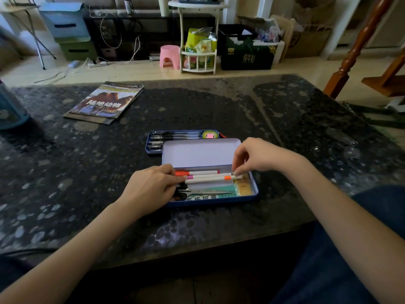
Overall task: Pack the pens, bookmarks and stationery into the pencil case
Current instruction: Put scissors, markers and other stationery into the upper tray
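Observation:
A blue tin pencil case (254, 189) lies open on the dark table, its pale lid (198, 152) raised toward the far side. Inside lie white marker pens (208, 177) with orange and pink bands, scissors (208, 191), a teal bookmark (203, 196) and a yellow item (243, 187). My left hand (151, 188) rests on the case's left end, fingers touching the pens' caps. My right hand (260, 156) pinches the right end of one white pen at the case's right side. Behind the lid sits a second blue tray (153, 141) holding several black pens and a round tape roll (210, 134).
A stack of magazines (105, 103) lies at the table's far left. A teal container (11, 108) stands at the left edge. On the floor beyond are a pink stool (169, 56), a white rack (198, 60), boxes and cables. A wooden stair post (350, 53) rises at right.

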Available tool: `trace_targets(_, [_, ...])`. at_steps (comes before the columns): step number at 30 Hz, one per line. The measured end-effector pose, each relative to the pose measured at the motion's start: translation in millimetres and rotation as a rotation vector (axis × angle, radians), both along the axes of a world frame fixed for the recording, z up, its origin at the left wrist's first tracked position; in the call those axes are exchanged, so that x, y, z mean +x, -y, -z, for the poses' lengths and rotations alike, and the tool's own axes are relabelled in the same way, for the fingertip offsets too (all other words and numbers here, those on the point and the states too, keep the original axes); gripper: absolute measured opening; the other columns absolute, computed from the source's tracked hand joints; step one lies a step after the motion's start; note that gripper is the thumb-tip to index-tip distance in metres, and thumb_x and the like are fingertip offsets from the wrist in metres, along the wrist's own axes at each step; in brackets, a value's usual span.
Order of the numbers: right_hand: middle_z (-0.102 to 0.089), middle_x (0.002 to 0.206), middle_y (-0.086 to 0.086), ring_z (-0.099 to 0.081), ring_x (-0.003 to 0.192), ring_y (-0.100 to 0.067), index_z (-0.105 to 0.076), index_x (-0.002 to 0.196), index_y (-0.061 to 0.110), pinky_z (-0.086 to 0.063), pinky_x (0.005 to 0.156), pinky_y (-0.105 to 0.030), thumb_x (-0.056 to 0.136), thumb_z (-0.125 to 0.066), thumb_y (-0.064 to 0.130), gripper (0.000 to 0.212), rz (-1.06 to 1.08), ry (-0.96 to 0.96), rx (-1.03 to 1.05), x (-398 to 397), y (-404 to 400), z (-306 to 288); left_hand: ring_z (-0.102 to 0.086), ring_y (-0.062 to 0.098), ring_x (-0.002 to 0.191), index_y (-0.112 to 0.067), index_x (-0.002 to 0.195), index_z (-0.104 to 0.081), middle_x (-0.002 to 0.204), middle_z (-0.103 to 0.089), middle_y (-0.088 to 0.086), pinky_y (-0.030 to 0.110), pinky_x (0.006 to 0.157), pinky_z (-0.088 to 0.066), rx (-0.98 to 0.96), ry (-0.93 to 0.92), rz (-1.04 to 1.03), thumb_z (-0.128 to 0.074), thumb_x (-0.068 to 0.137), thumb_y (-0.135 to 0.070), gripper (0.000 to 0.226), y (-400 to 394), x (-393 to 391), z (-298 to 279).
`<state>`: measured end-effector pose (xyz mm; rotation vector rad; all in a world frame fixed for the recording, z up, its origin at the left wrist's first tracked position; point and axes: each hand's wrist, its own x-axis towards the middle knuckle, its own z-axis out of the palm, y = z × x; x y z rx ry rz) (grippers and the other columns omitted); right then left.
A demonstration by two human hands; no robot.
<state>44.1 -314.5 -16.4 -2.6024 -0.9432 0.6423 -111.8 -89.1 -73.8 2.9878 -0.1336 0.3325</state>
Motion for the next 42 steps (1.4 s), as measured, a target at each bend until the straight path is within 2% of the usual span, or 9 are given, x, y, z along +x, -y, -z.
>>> trace_targets(8, [-0.067,0.074,0.011,-0.062,0.072,-0.002,-0.070,0.071,0.026,-0.045,0.058,-0.014,0.075,-0.079,0.021,0.010,-0.035,0.057,-0.013,-5,-11,17,-0.059,0.013,0.084,-0.042,0.113,-0.065,0.099,-0.059,-0.013,0.024,0.051,-0.028,0.015,-0.038,-0.010,-0.051,0.088,-0.025,0.033,-1,1,0])
trace_targets(13, [-0.066,0.076,0.011,-0.060,0.074,-0.003,-0.069,0.072,0.026,-0.053,0.067,-0.024,0.075,-0.078,0.023,0.010,-0.035,0.109,-0.028,-8,-13,17,-0.058,0.011,0.086,-0.043,0.114,-0.064,0.100,-0.058,-0.015,0.024,0.053,-0.030,0.019,-0.056,-0.041,-0.049,0.089,-0.027,0.033,1,2,-2])
trace_targets(15, [-0.063,0.079,0.012,-0.059,0.076,-0.003,-0.067,0.074,0.027,-0.053,0.066,-0.027,0.075,-0.077,0.027,0.010,-0.035,0.145,-0.072,-9,-11,14,-0.058,0.011,0.087,-0.043,0.114,-0.063,0.100,-0.058,-0.014,0.025,0.052,-0.029,0.029,-0.060,-0.047,-0.048,0.090,-0.027,0.033,2,1,-3])
trace_targets(18, [-0.059,0.083,0.014,-0.056,0.078,-0.004,-0.065,0.079,0.030,-0.044,0.059,-0.026,0.076,-0.077,0.032,0.013,-0.037,0.207,-0.167,-10,-7,7,-0.058,0.012,0.087,-0.042,0.116,-0.062,0.101,-0.057,-0.013,0.024,0.048,-0.025,0.041,-0.075,-0.042,-0.047,0.091,-0.027,0.033,3,2,-4])
trace_targets(21, [-0.059,0.092,0.010,-0.056,0.082,-0.008,-0.065,0.089,0.033,-0.045,0.061,-0.027,0.078,-0.075,0.033,0.015,-0.026,0.293,-0.292,-9,-5,1,-0.058,0.012,0.086,-0.043,0.117,-0.061,0.100,-0.057,-0.014,0.021,0.046,-0.021,0.058,-0.075,-0.049,-0.046,0.092,-0.029,0.033,4,2,-6])
trace_targets(25, [-0.064,0.093,0.010,-0.057,0.083,-0.008,-0.068,0.103,0.029,-0.048,0.065,-0.028,0.075,-0.077,0.038,0.031,-0.006,0.203,-0.382,-10,-7,1,-0.059,0.013,0.088,-0.044,0.119,-0.060,0.102,-0.056,-0.013,0.026,0.050,-0.024,0.079,-0.081,-0.055,-0.045,0.092,-0.030,0.034,5,1,-6])
trace_targets(32, [-0.062,0.094,0.007,-0.054,0.078,-0.009,-0.061,0.096,0.029,-0.039,0.059,-0.028,0.072,-0.079,0.043,0.033,-0.042,0.225,-0.437,-14,-7,3,-0.059,0.015,0.088,-0.043,0.118,-0.060,0.102,-0.056,-0.010,0.026,0.053,-0.029,0.096,-0.076,-0.053,-0.045,0.092,-0.029,0.034,6,0,-7])
trace_targets(37, [-0.065,0.091,0.009,-0.057,0.070,-0.007,-0.068,0.092,0.029,-0.039,0.055,-0.027,0.080,-0.071,0.039,0.016,-0.002,0.252,-0.347,-13,-5,1,-0.059,0.016,0.088,-0.041,0.118,-0.062,0.100,-0.057,-0.009,0.026,0.053,-0.032,0.093,-0.076,-0.048,-0.045,0.091,-0.028,0.034,6,0,-8])
trace_targets(42, [-0.065,0.088,0.008,-0.060,0.078,-0.008,-0.065,0.090,0.026,-0.048,0.060,-0.027,0.073,-0.076,0.049,0.031,-0.014,0.182,-0.371,-13,-8,4,-0.059,0.014,0.091,-0.044,0.121,-0.058,0.103,-0.055,-0.010,0.026,0.052,-0.027,0.123,-0.089,-0.055,-0.042,0.092,-0.031,0.035,6,0,-8])
